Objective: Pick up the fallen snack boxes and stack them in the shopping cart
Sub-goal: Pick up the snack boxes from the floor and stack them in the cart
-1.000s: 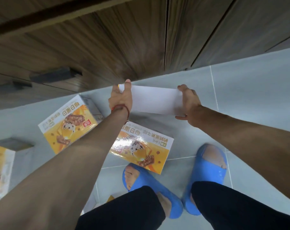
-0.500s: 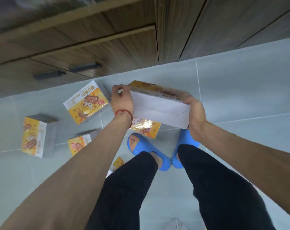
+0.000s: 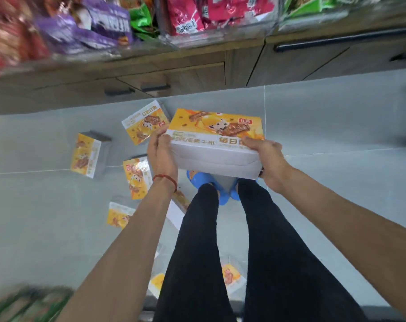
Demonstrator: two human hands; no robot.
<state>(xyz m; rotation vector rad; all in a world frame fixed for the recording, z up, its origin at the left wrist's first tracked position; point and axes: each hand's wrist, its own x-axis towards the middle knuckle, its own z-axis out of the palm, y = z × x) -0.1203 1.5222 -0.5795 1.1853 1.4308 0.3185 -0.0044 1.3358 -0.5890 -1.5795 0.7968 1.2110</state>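
Snack box [image 3: 217, 138] higher than before, yellow face upward, end grip by left hand [image 3: 162, 156] and right hand [image 3: 268, 159]

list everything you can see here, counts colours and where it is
held box: one, yellow and white, between both hands above the feet
floor boxes: at least six, yellow and white, scattered on the tiles left of the legs and near them
snack bags: many, red, purple, green and pink, on the shelf along the top
cabinet: one, brown wood with black handles, under the shelf
floor: grey tiles
slippers: two, blue, on the feet, mostly hidden
trousers: black, on both legs
wrist string: one, red, on the left wrist
left hand: grips the box's left end
right hand: grips the box's right end
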